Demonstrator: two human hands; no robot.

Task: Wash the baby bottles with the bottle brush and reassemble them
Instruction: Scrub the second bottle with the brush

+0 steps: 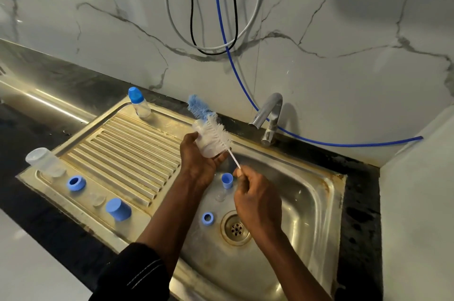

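— What is the left hand point(199, 160) doing?

— Its fingers are curled round a clear bottle point(207, 144), held over the sink point(319, 192).

— And the right hand point(256, 198)?

— Just below and to the right of the left one, it pinches the thin wire end of the bottle brush point(216, 132) between thumb and fingertips. The white bristles lie against the bottle and the blue tip pokes out beyond it. Whether any bristle is inside the bottle cannot be told.

— Where are the loose parts?

— Between the two hands, down in the basin, stands a small blue cap point(227, 180). A blue ring point(207, 218) lies near the left wrist, beside the drain point(235, 228). Left of the left hand, on the ribbed drainboard point(127, 143), sit an uncapped bottle point(45, 162), a second ring point(76, 183), a clear teat point(98, 200) and a larger blue cap point(118, 209).

— Anything assembled?

— One capped bottle point(138, 103), beyond the left hand. The tap point(269, 119) stands beyond the right.
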